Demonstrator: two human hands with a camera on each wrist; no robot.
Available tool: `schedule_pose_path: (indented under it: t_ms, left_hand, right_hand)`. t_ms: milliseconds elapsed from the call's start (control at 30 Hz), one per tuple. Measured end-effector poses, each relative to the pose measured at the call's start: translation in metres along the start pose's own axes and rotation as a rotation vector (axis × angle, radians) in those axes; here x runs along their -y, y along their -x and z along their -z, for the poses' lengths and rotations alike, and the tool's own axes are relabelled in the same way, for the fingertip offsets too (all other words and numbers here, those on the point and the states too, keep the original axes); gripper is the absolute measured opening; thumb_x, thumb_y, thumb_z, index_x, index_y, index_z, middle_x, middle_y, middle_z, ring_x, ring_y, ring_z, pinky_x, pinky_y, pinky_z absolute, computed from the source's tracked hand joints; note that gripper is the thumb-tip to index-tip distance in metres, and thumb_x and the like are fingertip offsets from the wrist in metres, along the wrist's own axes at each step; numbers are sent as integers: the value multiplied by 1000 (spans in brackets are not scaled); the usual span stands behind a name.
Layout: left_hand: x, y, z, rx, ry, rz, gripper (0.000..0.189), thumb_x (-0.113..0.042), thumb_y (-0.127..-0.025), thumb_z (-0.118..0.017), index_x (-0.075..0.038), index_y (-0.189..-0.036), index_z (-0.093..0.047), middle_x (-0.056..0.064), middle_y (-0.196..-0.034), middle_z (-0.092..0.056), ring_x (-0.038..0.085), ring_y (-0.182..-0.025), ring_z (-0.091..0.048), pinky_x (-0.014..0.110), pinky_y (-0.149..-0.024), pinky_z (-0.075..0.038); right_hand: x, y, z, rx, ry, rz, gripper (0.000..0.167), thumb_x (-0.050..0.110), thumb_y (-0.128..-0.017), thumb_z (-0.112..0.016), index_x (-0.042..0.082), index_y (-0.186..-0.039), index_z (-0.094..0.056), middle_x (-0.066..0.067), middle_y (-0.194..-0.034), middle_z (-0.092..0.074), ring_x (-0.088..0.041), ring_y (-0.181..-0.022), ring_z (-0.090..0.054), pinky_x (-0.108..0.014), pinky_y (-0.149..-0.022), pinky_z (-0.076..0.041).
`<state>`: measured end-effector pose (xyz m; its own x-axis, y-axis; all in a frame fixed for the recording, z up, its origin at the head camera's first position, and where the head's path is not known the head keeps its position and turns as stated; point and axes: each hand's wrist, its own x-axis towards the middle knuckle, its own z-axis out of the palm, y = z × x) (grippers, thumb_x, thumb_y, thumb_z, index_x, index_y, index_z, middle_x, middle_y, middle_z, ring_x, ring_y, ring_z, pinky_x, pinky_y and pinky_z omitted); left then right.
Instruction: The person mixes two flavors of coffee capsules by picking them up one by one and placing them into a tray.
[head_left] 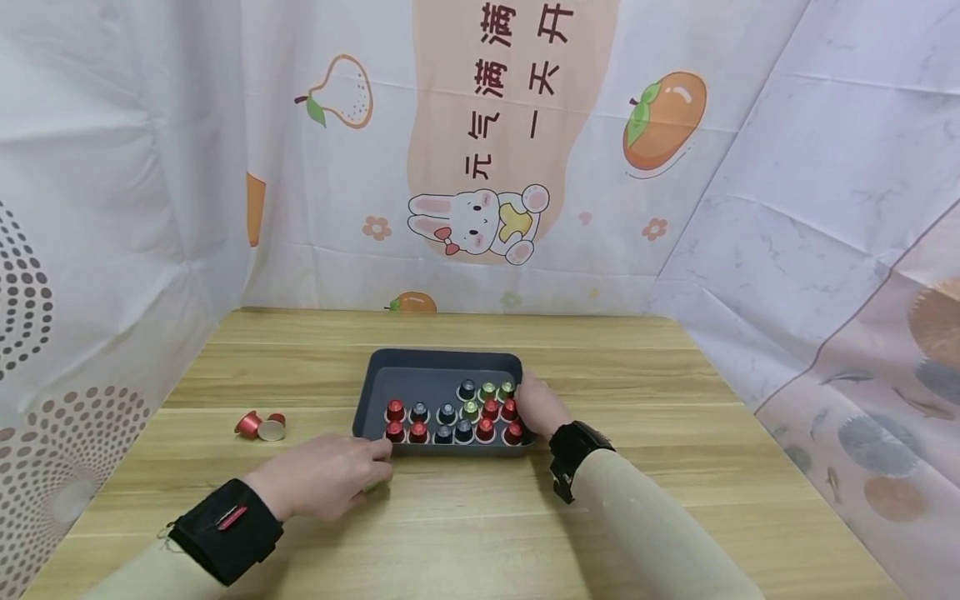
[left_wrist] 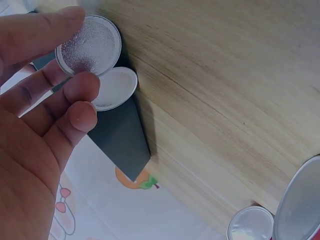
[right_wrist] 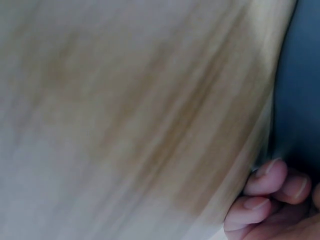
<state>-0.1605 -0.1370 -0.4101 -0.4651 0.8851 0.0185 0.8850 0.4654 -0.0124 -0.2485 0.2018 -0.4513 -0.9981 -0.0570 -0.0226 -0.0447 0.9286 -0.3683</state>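
A dark grey tray (head_left: 420,379) holds several red, dark blue and green coffee capsules (head_left: 465,431), standing narrow end up in rows along its front and right. At the tray's front left corner is my left hand (head_left: 330,475). In the left wrist view, its thumb and fingers pinch a coffee capsule (left_wrist: 90,45), foil lid toward the camera. A second capsule lid (left_wrist: 117,89) shows right beside it. The head view hides both beneath the hand. My right hand (head_left: 542,404) grips the tray's right edge; its curled fingertips (right_wrist: 267,177) lie against the tray's side (right_wrist: 302,90).
Red capsules (head_left: 247,425) lie on their sides on the wooden table (head_left: 465,525), left of the tray; one turns its foil lid (head_left: 272,431) forward. A printed white curtain (head_left: 322,192) hangs behind the table and along both sides.
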Motion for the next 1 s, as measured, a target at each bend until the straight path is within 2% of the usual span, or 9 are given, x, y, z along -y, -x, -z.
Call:
schedule_pose_path:
  t_ms: [133, 233, 367, 567, 1000]
  left_hand:
    - [-2, 0, 1, 11, -9, 5, 21, -13, -83, -82, -19, -100, -72, -9, -93, -49, 5, -74, -50, 28, -70, -54]
    - [-4, -1, 2, 3, -8, 8, 16, -21, -86, -82, -20, -98, -72, -9, -92, -49, 4, -74, -50, 28, -69, -53]
    - [-5, -1, 0, -22, -18, 9, 16, -30, -87, -83, -21, -95, -73, -9, -92, -51, 4, -73, -50, 26, -67, -52]
    - [-5, 0, -2, -21, -43, 13, 16, -21, -86, -83, -22, -98, -72, -8, -91, -55, 6, -76, -54, 29, -69, -54]
    - [-7, 0, -1, 6, -45, -2, 20, -10, -83, -80, -22, -98, -73, -10, -84, -54, 8, -77, -51, 29, -73, -53]
  right_hand:
    - [1, 0, 1, 2, 17, 13, 34, 10, -107, -40, -16, -127, -50, -27, -104, -66, -30, -92, -67, -45, -80, -57]
    - [1, 1, 2, -1, 28, 25, 36, 10, -107, -40, -17, -128, -50, -29, -108, -66, -32, -99, -68, -46, -84, -57]
    - [2, 1, 3, 2, 29, 21, 35, 10, -107, -40, -16, -127, -50, -28, -106, -66, -32, -97, -69, -46, -82, -58]
    - [1, 0, 1, 4, 37, 16, 34, 10, -107, -41, -16, -126, -51, -26, -102, -66, -29, -90, -67, -44, -77, -58]
    - [-1, 0, 0, -27, 47, 48, 29, 9, -107, -41, -15, -116, -53, -23, -89, -64, -29, -80, -67, -43, -69, -57]
